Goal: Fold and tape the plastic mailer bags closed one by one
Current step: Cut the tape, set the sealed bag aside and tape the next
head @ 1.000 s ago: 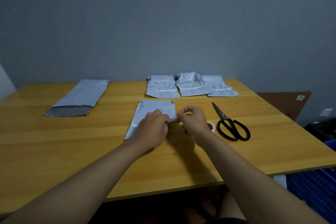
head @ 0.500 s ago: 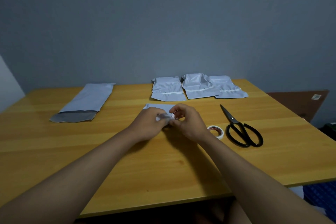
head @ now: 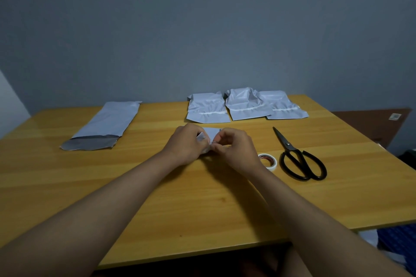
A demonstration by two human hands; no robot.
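both hands are busy at the middle of the table [head: 157, 198], working one small mailer bag [head: 211, 131] between them. the left hand [head: 185, 144] has its fingers curled round the bag's left side and grips it, lifting part of it off the wood. the right hand [head: 236, 148] is bent in close beside it, thumb and fingers pinched together at the bag's near edge; whether it is pinching plastic, a bit of tape or both i can't make out, the hands cover too much. only a pale corner of the bag shows between and just beyond the knuckles.

to my eye the fold is the step in hand on this bag, or the fold is being held down ready for tape.

at the far side, right of centre, three folded bags [head: 247, 105] lie in a row, edges overlapping, each with a pale strip across it, so they look done. far left lies a long flat bag [head: 105, 123], unfolded, its near end dark grey, apparently waiting its turn.

the tape roll [head: 267, 161] sits on the table just right of the right wrist, and the black scissors [head: 297, 157] lie just right of that, blades pointing away.

next, i'd judge, the left hand has to keep the fold pressed flat while the right lets go and reaches the short way to the roll. thin slippery plastic like this will likely spring open if the hold slackens.
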